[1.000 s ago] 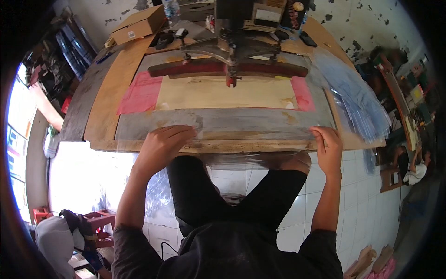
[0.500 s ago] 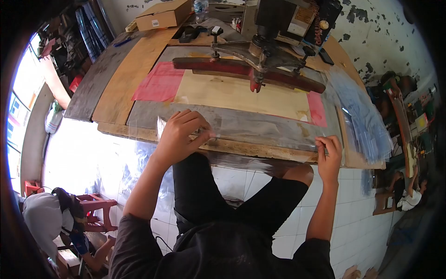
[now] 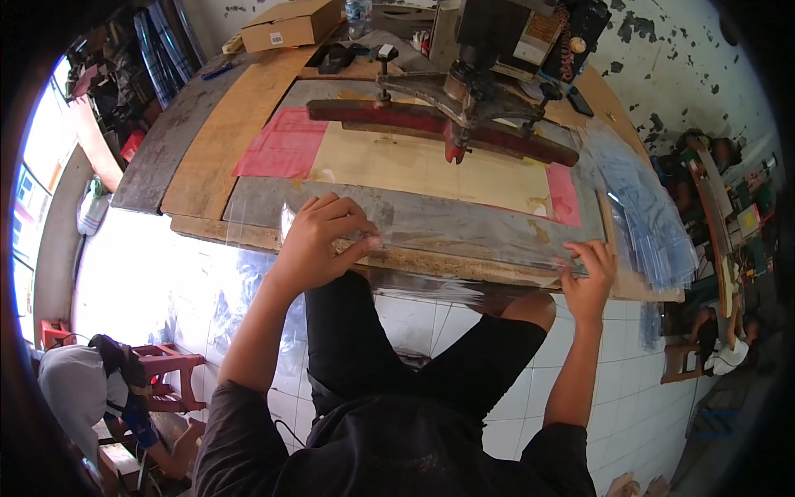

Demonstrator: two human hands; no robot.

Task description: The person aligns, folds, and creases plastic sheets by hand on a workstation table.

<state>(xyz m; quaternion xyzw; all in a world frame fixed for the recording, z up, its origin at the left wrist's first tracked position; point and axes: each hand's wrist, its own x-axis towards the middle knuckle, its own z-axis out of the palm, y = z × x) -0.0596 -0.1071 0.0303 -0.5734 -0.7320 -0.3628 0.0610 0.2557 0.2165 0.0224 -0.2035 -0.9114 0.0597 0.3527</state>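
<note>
Clear plastic film lies across the front edge of the work table, between my two hands. My left hand pinches the film near its left part, fingers curled and thumb toward the fingertips. At the film's right end, my right hand holds its edge between thumb and fingers. Behind the film, a pale yellow sheet with pink strips at both ends lies on the grey board. A red press bar on a metal arm hangs over the back of the sheet.
Stacked clear plastic sheets lie at the table's right. A cardboard box, a bottle and a phone are at the back. One person is at lower left beside a red stool; another is at far right.
The view has turned, so the table now looks tilted. My left hand has lifted off the board into a raised pinch; my right hand's fingers have spread slightly while keeping the film.
</note>
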